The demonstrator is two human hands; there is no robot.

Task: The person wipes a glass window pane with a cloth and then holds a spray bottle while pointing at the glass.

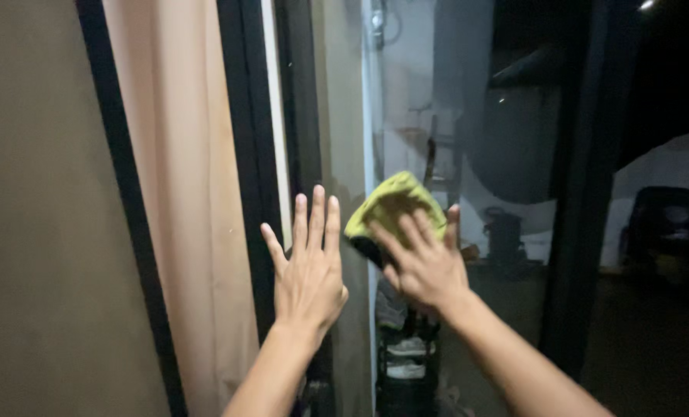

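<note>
The right hand (pixel 428 270) is spread flat with its fingers fanned, pressing a crumpled yellow-green cleaning cloth (pixel 395 207) against the dark glass window pane (pixel 507 154). The cloth bunches out above and to the left of the fingertips, its lower left edge folding into a darker underside. The left hand (pixel 307 270) is wide open too, all 5 fingers stretched upward and slightly apart, palm turned toward the surface just left of the cloth; it holds nothing, and whether the palm touches the surface cannot be told. The 2 hands sit near each other, with the cloth between and above them.

Left of the cloth stands a black vertical window frame (pixel 246 154), and beside it a narrow pale strip. Further left of the cloth hangs a long beige fabric curtain (pixel 178 193), falling straight from top to bottom. Beyond that another thin black upright bar (pixel 120 201) borders a plain tan wall panel (pixel 35 232).

Right of the cloth, a second broad black frame post (pixel 584 177) crosses the glass. Dim shapes show in the pane: a pale wall, a rounded dark form, and below the cloth some stacked light and dark objects too blurred to identify. Far right of the cloth sits a dark boxy shape (pixel 665 220), unclear in the gloom.
</note>
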